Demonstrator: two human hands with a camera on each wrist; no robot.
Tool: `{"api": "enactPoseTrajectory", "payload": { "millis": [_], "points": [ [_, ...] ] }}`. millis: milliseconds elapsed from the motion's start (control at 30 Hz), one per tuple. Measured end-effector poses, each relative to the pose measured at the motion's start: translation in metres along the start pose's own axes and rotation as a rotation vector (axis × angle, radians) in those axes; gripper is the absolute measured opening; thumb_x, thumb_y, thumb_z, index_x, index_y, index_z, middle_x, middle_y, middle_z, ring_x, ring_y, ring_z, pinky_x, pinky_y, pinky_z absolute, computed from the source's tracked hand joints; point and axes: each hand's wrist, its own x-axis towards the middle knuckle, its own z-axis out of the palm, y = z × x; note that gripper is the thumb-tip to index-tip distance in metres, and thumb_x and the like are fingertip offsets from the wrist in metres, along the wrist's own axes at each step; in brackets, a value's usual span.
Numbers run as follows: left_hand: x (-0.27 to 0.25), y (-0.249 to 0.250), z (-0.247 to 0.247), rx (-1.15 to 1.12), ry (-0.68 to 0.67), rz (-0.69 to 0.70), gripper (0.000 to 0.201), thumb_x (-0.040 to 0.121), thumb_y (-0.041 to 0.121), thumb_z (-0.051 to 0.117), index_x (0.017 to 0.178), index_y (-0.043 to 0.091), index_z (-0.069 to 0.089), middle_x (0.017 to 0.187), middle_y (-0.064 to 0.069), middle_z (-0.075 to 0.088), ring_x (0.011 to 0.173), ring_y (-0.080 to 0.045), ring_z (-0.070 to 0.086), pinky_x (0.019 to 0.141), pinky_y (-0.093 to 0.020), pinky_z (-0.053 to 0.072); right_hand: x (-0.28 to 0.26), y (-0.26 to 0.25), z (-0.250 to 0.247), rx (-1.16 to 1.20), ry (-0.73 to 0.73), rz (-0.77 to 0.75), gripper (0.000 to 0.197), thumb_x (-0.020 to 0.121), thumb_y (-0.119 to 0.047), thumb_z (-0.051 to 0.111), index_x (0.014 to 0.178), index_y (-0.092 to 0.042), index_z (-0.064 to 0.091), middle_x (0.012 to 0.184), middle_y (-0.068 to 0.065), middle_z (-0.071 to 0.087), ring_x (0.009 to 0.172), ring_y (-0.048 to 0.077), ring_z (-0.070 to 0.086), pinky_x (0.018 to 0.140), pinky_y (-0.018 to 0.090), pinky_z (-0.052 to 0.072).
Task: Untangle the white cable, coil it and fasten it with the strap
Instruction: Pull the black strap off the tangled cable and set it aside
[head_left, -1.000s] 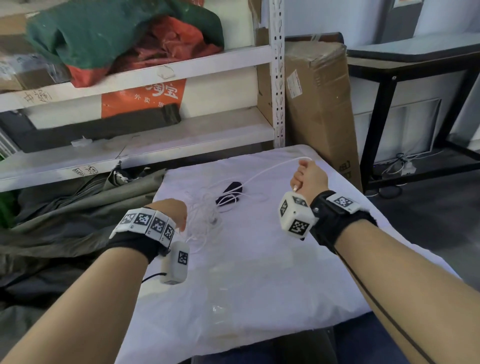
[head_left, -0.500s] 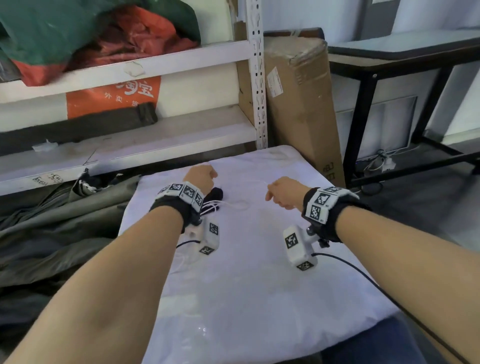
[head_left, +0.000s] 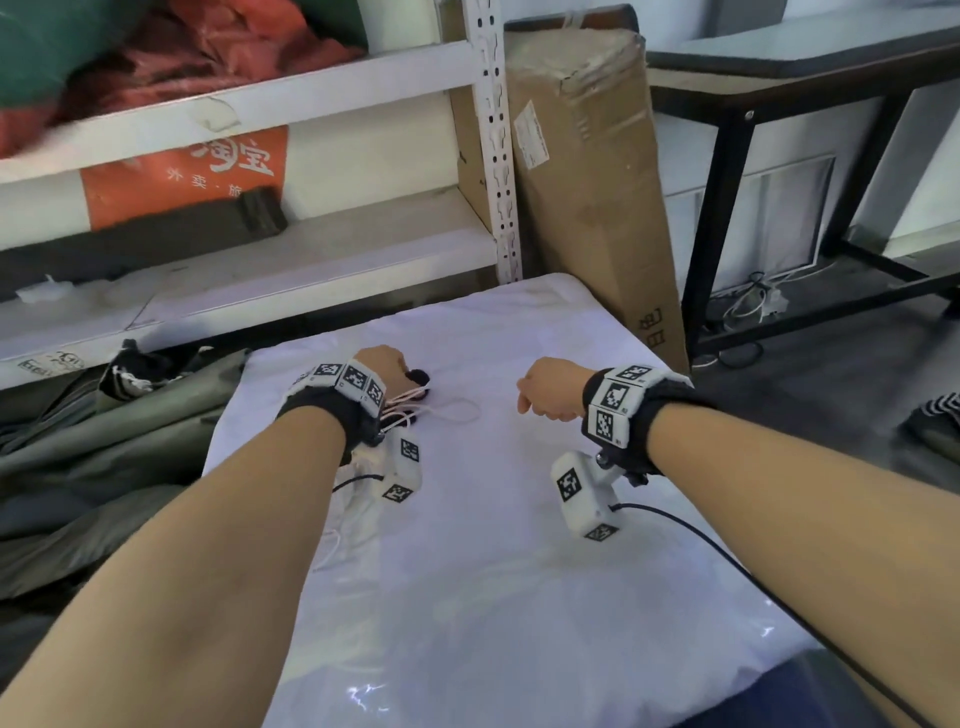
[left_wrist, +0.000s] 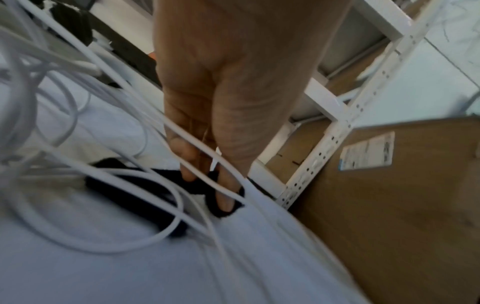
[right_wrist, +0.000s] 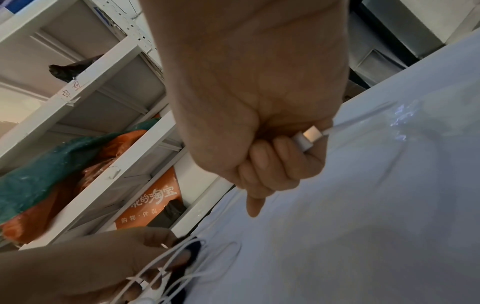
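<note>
Cable (head_left: 457, 410) lies in loose white loops on the white cloth (head_left: 519, 597) near its far left edge, several strands gathered at the left hand (head_left: 382, 361) and more trailing back under that wrist toward the near edge. Left hand rests over the bundle, fingers (left_wrist: 187, 156) curled down among the strands; the wrist view shows its fingertips touching the black strap (left_wrist: 135, 191), which lies flat on the cloth beneath the loops, though whether they grip it cannot be told. Right hand (head_left: 548, 387) is held just above the cloth, right of the loops and well apart from the left hand, closed in a fist. Its curled fingers (right_wrist: 262, 160) clamp the cable's white plug (right_wrist: 307, 137), with cable running out of both sides of the fist. Shelving (head_left: 249, 249) stands beyond the far edge, and a cardboard box (head_left: 587, 171) leans upright at the far right corner.
</note>
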Motion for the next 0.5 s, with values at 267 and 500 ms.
{"api": "enactPoseTrajectory", "payload": {
  "millis": [267, 500],
  "points": [
    [0.008, -0.005, -0.026, -0.849, 0.411, -0.188, 0.024, 0.085, 0.021, 0.065, 0.075, 0.017, 0.043, 0.084, -0.012, 0.058, 0.055, -0.018, 0.055, 0.052, -0.023, 0.049, 0.0, 0.004, 0.006, -0.012, -0.032, -0.016, 0.034, 0.098, -0.017, 0.042, 0.065, -0.02, 0.048, 0.063, -0.003, 0.05, 0.053, 0.009, 0.045, 0.049, 0.018, 0.037],
    [-0.003, 0.068, -0.028, -0.591, 0.381, 0.286, 0.017, 0.083, 0.017, 0.067, 0.087, 0.019, 0.05, 0.082, -0.005, 0.06, 0.073, -0.024, 0.064, 0.069, -0.029, 0.052, 0.001, 0.009, 0.015, -0.197, -0.103, -0.084, 0.033, 0.096, -0.02, 0.045, 0.064, -0.021, 0.049, 0.064, -0.004, 0.053, 0.055, 0.008, 0.049, 0.051, 0.02, 0.041]
  ]
}}
